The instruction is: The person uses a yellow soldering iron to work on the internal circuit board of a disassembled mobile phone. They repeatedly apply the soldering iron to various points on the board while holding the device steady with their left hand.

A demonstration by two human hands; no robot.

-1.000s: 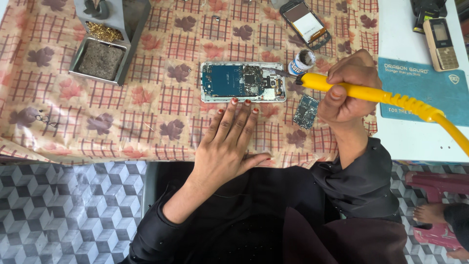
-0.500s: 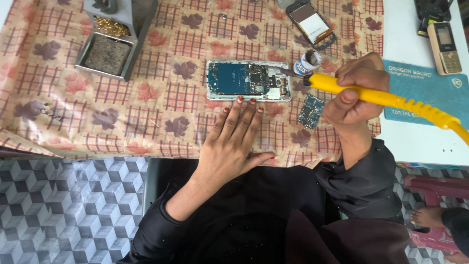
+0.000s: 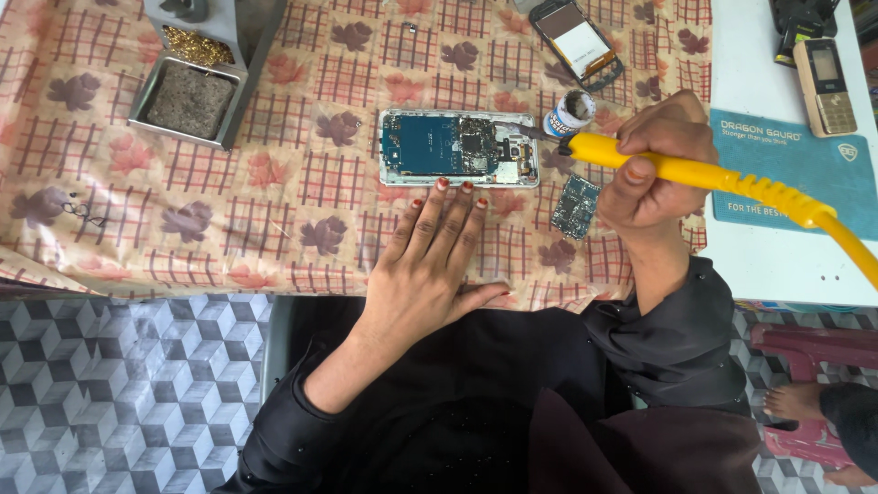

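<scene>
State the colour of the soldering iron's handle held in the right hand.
Yellow: the soldering iron handle in the right hand, clearest in the head view.

Left of the opened phone (image 3: 457,148) the cloth lies free up to the metal tray (image 3: 187,99); right of it stand a small jar (image 3: 570,112) and a loose circuit board (image 3: 576,206)

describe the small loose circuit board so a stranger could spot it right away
On the leaf-patterned tablecloth, find the opened phone at the middle. The small loose circuit board lies just below its right end, beside the right hand; it alone is bare and caseless.
</scene>
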